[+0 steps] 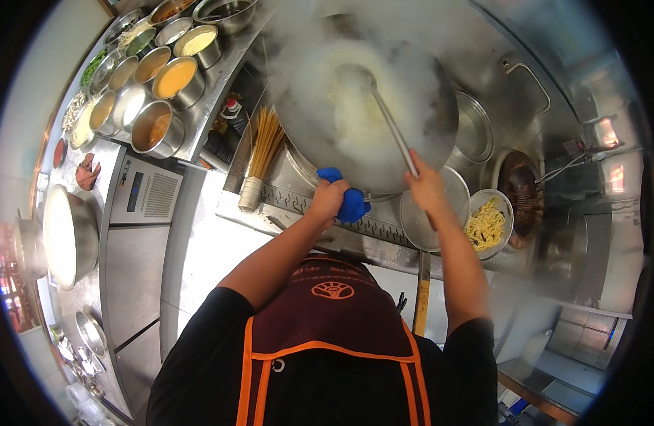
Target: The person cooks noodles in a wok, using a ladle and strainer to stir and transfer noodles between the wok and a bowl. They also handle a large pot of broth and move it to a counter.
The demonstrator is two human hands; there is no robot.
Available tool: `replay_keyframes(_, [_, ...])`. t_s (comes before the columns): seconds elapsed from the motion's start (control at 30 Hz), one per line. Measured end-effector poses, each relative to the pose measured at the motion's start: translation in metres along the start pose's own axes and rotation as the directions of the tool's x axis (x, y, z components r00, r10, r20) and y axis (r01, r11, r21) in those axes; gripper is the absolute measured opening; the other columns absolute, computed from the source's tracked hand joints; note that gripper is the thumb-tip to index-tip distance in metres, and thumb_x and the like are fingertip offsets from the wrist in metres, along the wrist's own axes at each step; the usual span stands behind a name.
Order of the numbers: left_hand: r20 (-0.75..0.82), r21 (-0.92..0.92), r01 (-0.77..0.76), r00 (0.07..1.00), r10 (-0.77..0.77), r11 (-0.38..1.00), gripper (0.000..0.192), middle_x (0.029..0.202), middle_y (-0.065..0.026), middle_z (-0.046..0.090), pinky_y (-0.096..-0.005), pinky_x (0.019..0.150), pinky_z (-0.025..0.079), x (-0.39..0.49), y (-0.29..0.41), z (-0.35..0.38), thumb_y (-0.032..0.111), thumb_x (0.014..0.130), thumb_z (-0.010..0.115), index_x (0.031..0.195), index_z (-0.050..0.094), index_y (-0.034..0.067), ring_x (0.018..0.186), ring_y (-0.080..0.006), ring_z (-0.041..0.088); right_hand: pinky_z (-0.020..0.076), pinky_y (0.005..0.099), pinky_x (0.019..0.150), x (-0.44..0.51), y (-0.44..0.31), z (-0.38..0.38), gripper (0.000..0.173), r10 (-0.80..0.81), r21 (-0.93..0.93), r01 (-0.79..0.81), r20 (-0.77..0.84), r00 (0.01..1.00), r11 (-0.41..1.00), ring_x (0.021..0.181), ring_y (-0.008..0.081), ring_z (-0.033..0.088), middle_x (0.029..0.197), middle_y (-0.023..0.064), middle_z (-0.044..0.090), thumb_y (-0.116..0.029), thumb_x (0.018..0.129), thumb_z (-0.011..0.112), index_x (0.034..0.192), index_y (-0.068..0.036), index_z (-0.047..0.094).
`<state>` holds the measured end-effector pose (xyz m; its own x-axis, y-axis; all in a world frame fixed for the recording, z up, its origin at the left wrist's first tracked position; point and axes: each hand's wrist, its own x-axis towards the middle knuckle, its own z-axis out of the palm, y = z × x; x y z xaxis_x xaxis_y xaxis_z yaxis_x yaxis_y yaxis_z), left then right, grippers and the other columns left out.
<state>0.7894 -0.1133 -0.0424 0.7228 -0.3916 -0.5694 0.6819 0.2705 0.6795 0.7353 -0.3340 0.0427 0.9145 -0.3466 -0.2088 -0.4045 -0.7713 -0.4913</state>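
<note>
A large wok (423, 128) full of steam lies before me, with pale yellowish food (359, 117) partly hidden in it. My left hand (329, 199) is closed on a blue cloth (352, 205) at the wok's near rim; what the cloth wraps is hidden. My right hand (425, 183) grips the long handle of a metal ladle (392, 125), whose bowl is in the steam over the food. Below and right of the wok, near my right forearm, are a round strainer (423, 229) and a bowl of yellow noodle-like strips (487, 226).
A bamboo wok brush (260, 154) stands left of the wok. Several metal pots of sauces and ingredients crowd the steel counter (220, 80) at upper left. A metal basin (473, 128) and a dark brown round object (518, 191) are at right, with a tap (532, 80) beyond.
</note>
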Motion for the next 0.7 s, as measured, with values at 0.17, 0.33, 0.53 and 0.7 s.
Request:
replay_keyframes(0.17, [0.002, 0.013, 0.017, 1.000, -0.017, 1.000, 0.015, 0.083, -0.0105, 0.063, -0.0362, 0.061, 0.053, 0.000, -0.001, -0.003, 0.012, 0.083, 0.058, 0.094, 0.057, 0.001, 0.070, -0.0227, 0.063, 0.0464, 0.0451, 0.097, 0.020, 0.032, -0.013, 0.062, -0.020, 0.054, 0.032, -0.204, 0.979, 0.998, 0.112, 0.0435, 0.060, 0.122, 0.0262, 0.062, -0.019, 0.094, 0.055, 0.151, -0.009, 0.033])
replay_keyframes(0.33, [-0.049, 0.019, 0.002, 0.999, -0.002, 1.000, 0.013, 0.070, -0.0081, 0.058, -0.0347, 0.051, 0.047, -0.001, 0.000, 0.004, 0.014, 0.082, 0.059, 0.079, 0.057, 0.002, 0.059, -0.0198, 0.059, 0.0488, 0.0346, 0.052, -0.025, 0.029, 0.003, 0.062, 0.194, -0.029, -0.193, 0.009, 0.981, 0.981, 0.061, 0.0198, 0.059, 0.082, 0.0114, 0.060, -0.016, 0.094, 0.054, 0.151, -0.011, 0.029])
replay_keyframes(0.53, [0.074, -0.034, 0.043, 0.996, -0.040, 0.999, 0.007, 0.079, -0.0142, 0.062, -0.0423, 0.056, 0.055, -0.006, 0.007, 0.005, 0.006, 0.085, 0.055, 0.090, 0.054, 0.001, 0.063, -0.0265, 0.063, 0.0352, 0.0210, 0.043, -0.104, -0.018, 0.002, 0.042, 0.105, 0.739, -0.649, 0.641, 0.760, 0.180, 0.055, 0.0027, 0.042, 0.078, -0.0004, 0.047, -0.011, 0.095, 0.052, 0.136, -0.007, 0.045])
replay_keyframes(0.7, [0.175, -0.146, 0.097, 0.982, -0.071, 0.985, 0.010, 0.072, -0.0142, 0.060, -0.0456, 0.053, 0.055, -0.023, 0.013, 0.004, 0.010, 0.089, 0.051, 0.081, 0.053, 0.003, 0.058, -0.0286, 0.061, 0.0299, 0.0151, 0.042, -0.136, -0.042, -0.037, 0.041, -0.087, 0.754, -0.653, 0.647, 0.757, -0.073, 0.055, -0.0029, 0.038, 0.078, -0.0028, 0.045, -0.009, 0.094, 0.051, 0.135, -0.006, 0.047])
